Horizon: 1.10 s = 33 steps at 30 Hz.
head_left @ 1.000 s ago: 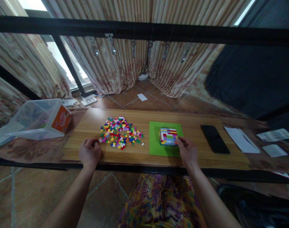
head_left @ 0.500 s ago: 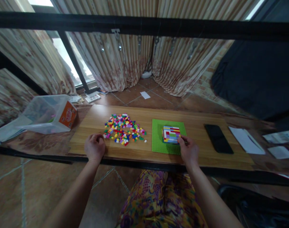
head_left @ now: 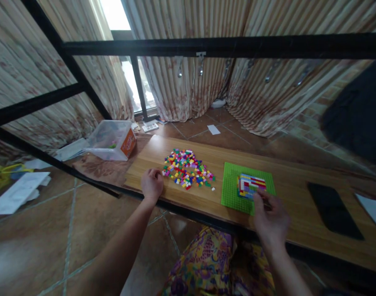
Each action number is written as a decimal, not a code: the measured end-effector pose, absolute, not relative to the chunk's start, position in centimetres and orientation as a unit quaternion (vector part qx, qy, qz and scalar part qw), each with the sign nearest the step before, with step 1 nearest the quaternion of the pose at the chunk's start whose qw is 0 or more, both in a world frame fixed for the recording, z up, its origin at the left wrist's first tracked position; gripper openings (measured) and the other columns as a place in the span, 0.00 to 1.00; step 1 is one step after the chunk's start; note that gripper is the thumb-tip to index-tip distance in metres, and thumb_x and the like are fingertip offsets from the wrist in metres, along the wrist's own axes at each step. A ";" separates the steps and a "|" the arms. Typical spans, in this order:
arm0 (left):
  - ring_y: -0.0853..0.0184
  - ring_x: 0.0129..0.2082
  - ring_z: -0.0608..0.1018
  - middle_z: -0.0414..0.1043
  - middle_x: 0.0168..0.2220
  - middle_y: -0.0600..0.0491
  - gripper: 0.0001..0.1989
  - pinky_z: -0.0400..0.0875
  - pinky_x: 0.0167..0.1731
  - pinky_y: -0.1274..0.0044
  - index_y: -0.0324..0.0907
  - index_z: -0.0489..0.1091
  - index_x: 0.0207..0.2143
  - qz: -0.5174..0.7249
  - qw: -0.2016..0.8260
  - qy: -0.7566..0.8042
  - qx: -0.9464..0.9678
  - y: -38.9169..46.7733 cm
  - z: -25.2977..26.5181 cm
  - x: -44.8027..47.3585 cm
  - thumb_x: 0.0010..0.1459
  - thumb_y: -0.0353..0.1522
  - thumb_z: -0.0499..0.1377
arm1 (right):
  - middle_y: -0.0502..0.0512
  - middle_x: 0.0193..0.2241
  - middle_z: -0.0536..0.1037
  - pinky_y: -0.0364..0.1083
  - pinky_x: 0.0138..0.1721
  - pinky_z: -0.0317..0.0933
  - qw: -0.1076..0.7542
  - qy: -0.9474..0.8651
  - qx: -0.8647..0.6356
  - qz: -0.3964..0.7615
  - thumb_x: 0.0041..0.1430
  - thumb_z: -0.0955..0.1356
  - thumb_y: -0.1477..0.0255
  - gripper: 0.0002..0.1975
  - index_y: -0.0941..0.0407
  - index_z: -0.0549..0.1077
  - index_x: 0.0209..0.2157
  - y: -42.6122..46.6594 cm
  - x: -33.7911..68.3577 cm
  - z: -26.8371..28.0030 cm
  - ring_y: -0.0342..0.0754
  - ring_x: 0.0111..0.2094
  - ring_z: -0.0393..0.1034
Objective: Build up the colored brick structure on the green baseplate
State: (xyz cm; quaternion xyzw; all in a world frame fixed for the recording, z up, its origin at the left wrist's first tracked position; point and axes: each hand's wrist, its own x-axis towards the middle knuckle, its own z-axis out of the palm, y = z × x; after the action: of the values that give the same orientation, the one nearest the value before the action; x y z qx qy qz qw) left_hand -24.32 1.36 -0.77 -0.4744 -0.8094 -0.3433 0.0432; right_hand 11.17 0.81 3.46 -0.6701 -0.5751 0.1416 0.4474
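My left hand rests at the near edge of the wooden board, its fingers curled in. Anything inside it is hidden. Just beyond it lies a pile of small coloured toy bricks. A block of stacked toy bricks, with white, red, yellow and blue rows, stands on a green baseplate. My right hand is at the block's near right corner, with thumb and fingertips drawn together. Whether they pinch a small brick there is too blurred to tell. One white brick lies apart from the pile.
A clear plastic bin with an orange label stands left of the wooden board. A black phone lies at the right, with white paper beyond it. A black metal bar crosses above the far side.
The view has swung left, so everything sits further right in the picture. My right hand stays at the block's near right corner and covers it more. My left hand keeps its place by the pile.
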 end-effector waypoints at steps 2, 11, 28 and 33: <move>0.63 0.37 0.74 0.74 0.33 0.50 0.09 0.66 0.39 0.73 0.43 0.73 0.28 -0.344 0.044 -0.807 -0.478 1.3 -0.9 -24.3 0.54 0.28 0.53 | 0.59 0.40 0.77 0.48 0.38 0.63 0.433 -0.632 -0.617 0.179 0.60 0.63 0.57 0.19 0.56 0.76 0.40 0.1 8.8 3.3 0.49 0.35 0.70; 0.63 0.37 0.75 0.74 0.33 0.50 0.09 0.67 0.40 0.74 0.43 0.73 0.28 -0.347 0.052 -0.805 -0.479 1.3 -1.0 -24.3 0.54 0.27 0.53 | 0.57 0.39 0.76 0.49 0.46 0.64 0.398 -0.714 -0.503 0.281 0.63 0.63 0.64 0.13 0.55 0.76 0.38 -1.5 3.2 0.5 0.49 0.42 0.71; 0.63 0.38 0.75 0.75 0.34 0.51 0.08 0.67 0.41 0.73 0.43 0.73 0.28 -0.359 0.031 -0.803 -0.476 1.2 -1.0 -24.3 0.53 0.27 0.54 | 0.58 0.38 0.76 0.50 0.43 0.63 0.334 -0.792 -0.469 0.201 0.63 0.60 0.67 0.15 0.56 0.76 0.41 7.8 -1.1 1.4 0.51 0.40 0.70; 0.63 0.38 0.75 0.74 0.33 0.51 0.09 0.67 0.41 0.73 0.44 0.73 0.28 -0.358 0.027 -0.804 -0.474 1.2 -1.0 -24.3 0.54 0.28 0.53 | 0.60 0.41 0.75 0.50 0.48 0.59 0.288 -0.825 -0.461 0.157 0.63 0.61 0.69 0.15 0.57 0.76 0.44 10.9 -5.0 2.3 0.53 0.44 0.67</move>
State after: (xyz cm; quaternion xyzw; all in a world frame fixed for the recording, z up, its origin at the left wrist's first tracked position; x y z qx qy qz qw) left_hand -24.32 1.17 -1.02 -0.4740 -0.8038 -0.3584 0.0274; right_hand -5.03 10.87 2.29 -0.4610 -0.8248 0.1566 0.2875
